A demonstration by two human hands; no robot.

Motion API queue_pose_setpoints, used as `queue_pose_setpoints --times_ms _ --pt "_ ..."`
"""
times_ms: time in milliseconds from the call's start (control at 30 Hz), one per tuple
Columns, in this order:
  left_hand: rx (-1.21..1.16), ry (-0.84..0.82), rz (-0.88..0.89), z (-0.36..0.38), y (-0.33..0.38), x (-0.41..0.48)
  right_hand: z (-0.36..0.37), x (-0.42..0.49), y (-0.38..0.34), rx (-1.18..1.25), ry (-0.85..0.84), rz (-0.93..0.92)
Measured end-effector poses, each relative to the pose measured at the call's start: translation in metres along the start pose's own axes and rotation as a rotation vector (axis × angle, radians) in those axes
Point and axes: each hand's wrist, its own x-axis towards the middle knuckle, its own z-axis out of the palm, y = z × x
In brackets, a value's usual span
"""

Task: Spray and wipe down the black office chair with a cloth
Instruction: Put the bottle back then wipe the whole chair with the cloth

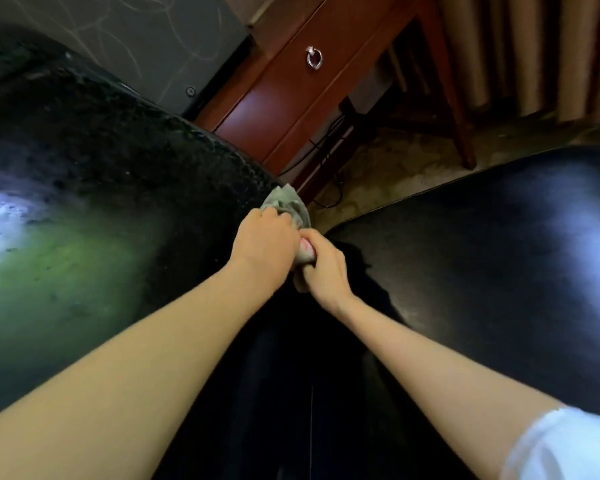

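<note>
- A person's left hand [264,237] and right hand [324,268] meet at frame centre, both with fingers curled tight round a crumpled grey-green fabric cloth [288,202]. The left grips its upper bunch, the right its lower end, where a white-and-pink patch shows.
- The cloth's free edge fans out at 12 o'clock from the hands, against the rim of the black, glossy padded office chair [84,168].
- The chair fills most of the frame. One broad curved panel at 9 o'clock is speckled with droplets or grit and catches white and green glare; a smoother panel at 3 o'clock carries a pale sheen.
- The cloth looks soft, light and limp, possibly damp, and is probably best held bunched in the palm. The chair appears firm under slick upholstery, so a wad should slide easily; a panel's rim looks the place to steady it.
- Beyond, at 12 to 1 o'clock, stand a reddish-brown wooden desk drawer [274,98] with a silver ring pull [314,58], dark cables [326,157] and beige pleated curtains [534,46].
- A white sleeve [568,445] shows at 5 o'clock.
</note>
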Motion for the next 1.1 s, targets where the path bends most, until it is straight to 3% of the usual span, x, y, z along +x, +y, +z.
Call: queue_pose_setpoints --times_ms 167,333,533,767,1100 --pt "0.025 -0.016 0.031 0.013 -0.001 0.067 0.003 0.072 0.041 -0.042 0.000 0.106" --pt "0.147 -0.074 0.085 0.022 0.016 0.065 0.013 0.045 0.060 -0.083 -0.136 0.177" --pt "0.079 -0.152 0.149 0.021 0.040 -0.027 0.009 -0.068 0.032 -0.113 -0.257 0.166" --pt "0.078 -0.259 0.271 0.011 0.085 -0.175 0.009 -0.234 -0.016 0.007 -0.225 0.250" --pt "0.004 -0.190 0.237 -0.016 0.090 -0.288 0.007 -0.318 -0.077 0.112 -0.239 0.341"
